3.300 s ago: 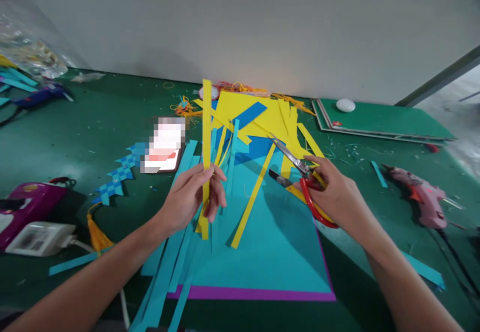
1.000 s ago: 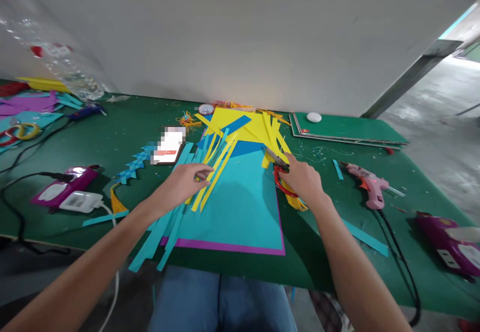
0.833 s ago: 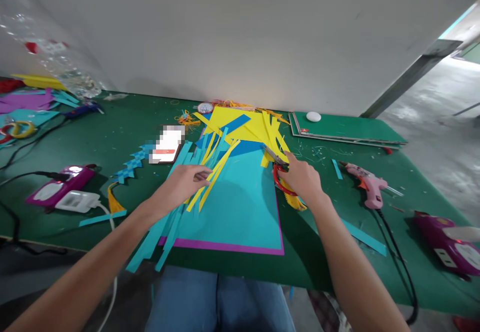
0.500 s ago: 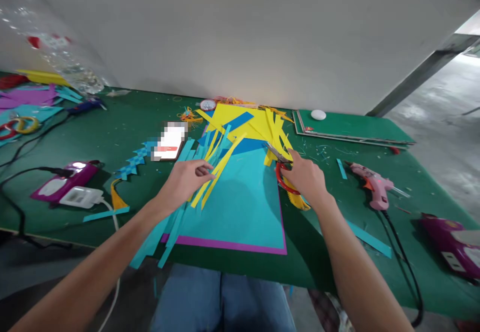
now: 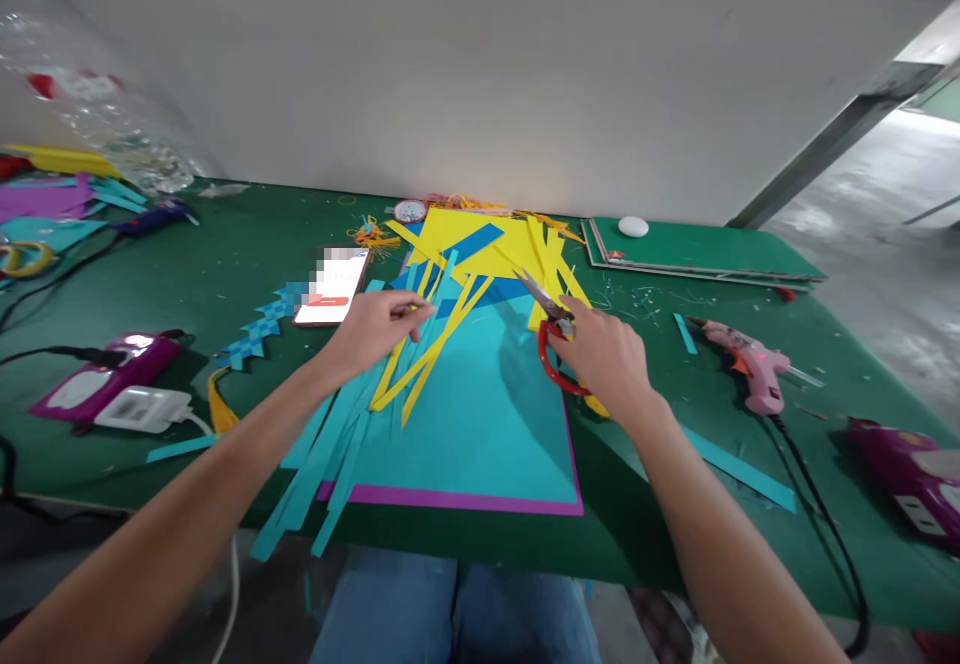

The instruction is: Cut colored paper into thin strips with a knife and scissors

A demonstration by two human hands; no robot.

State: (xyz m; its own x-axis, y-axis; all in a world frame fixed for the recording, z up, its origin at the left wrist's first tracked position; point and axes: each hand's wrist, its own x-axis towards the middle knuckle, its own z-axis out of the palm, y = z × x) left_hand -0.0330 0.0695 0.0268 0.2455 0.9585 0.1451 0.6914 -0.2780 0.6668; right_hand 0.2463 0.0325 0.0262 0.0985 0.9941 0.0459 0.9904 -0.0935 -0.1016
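Observation:
My right hand [image 5: 604, 349] grips red-handled scissors [image 5: 553, 349], their metal blades pointing away to the upper left near the yellow strips. Fingers curled together, my left hand [image 5: 375, 329] is over the left side of the paper pile; whether a thin strip is in its pinch, I cannot make out. Beneath both hands lies a turquoise paper sheet [image 5: 480, 424] on a purple sheet [image 5: 450, 499]. Loose yellow strips [image 5: 431, 364] cross on it, and turquoise strips [image 5: 334, 459] overhang its left edge. Yellow paper [image 5: 465, 229] and blue pieces lie beyond.
A phone [image 5: 335, 294] and a woven blue paper chain [image 5: 259, 332] are left of the pile. Purple power strips [image 5: 97, 379] sit at both sides. On the right are a pink glue gun [image 5: 754, 364] and a green board [image 5: 705, 249] against the wall.
The scissors have shifted slightly left, and their blades now stand out more clearly. My left hand has moved a little up and stays curled. The view has turned slightly.

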